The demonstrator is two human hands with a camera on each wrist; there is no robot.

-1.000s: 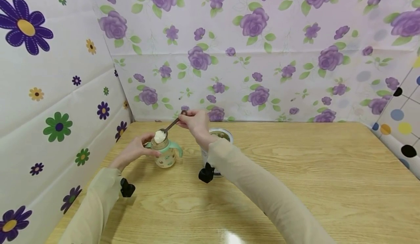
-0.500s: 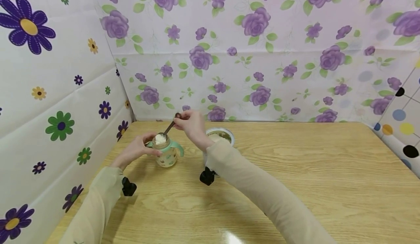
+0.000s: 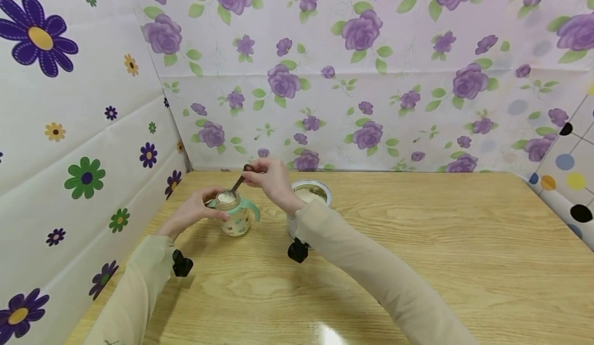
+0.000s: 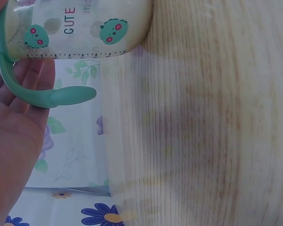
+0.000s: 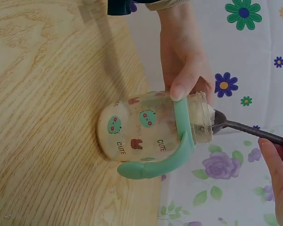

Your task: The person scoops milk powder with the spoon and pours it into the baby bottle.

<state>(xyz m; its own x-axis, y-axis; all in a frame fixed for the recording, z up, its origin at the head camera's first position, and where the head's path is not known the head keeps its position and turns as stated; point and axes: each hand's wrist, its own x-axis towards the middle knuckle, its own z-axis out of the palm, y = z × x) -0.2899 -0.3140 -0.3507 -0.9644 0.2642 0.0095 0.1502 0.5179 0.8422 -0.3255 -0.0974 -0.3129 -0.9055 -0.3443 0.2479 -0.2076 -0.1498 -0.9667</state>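
Note:
A clear baby bottle (image 3: 235, 225) printed with small cartoon faces stands upright on the table, its mouth uncovered. It has a green collar and two curved green handles (image 5: 167, 162). My left hand (image 3: 192, 211) holds it round the collar, thumb on the near side and fingers behind. Pale contents show through the wall. My right hand (image 3: 271, 180) pinches the end of a dark spoon (image 5: 250, 128), which slants down into the bottle's mouth. White powder (image 5: 211, 115) sits at the mouth by the spoon's bowl, most of which is hidden.
Just right of the bottle stands an uncovered can (image 3: 293, 226) with pale powder inside, partly behind my right forearm. The wooden table (image 3: 441, 242) meets a flower-print sheet (image 3: 394, 77) at the back and another (image 3: 93, 128) on the left.
My right hand has moved a little left and lowered the spoon. The heap of powder has sunk from above the bottle's mouth to its rim. My left hand keeps holding the bottle.

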